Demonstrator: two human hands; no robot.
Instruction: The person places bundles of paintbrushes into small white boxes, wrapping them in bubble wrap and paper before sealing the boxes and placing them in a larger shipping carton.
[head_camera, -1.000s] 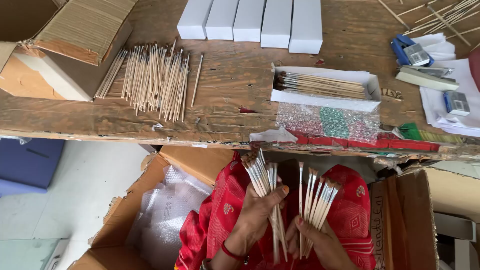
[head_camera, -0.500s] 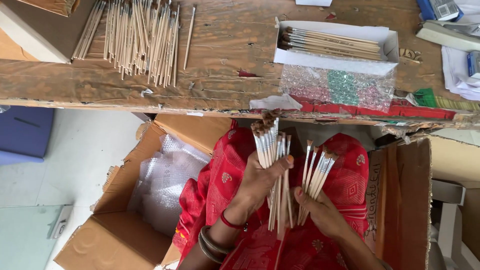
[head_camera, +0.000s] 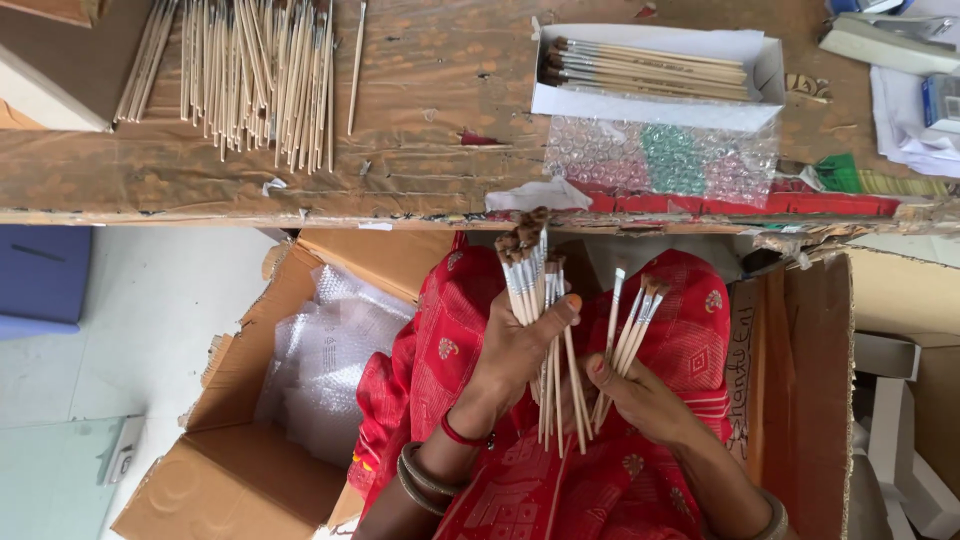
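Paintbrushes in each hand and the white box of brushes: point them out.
Left hand's paintbrush bundle (head_camera: 527, 275), head view, on the ferrules.
Right hand's paintbrushes (head_camera: 638, 318), head view, on the upper handles.
White box of brushes (head_camera: 640, 105), head view, on its front wall.

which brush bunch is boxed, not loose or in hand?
The bunch in the white open box at the table's upper right; the others lie loose on the wood or sit in the hands.

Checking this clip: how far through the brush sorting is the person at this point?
Done, apparently: a white box on the table already holds a layer of brushes. In hand: the left hand grips a larger bundle of brushes, and the right hand holds a smaller bunch. Left: a loose pile of brushes still lies spread on the table, seemingly unboxed.
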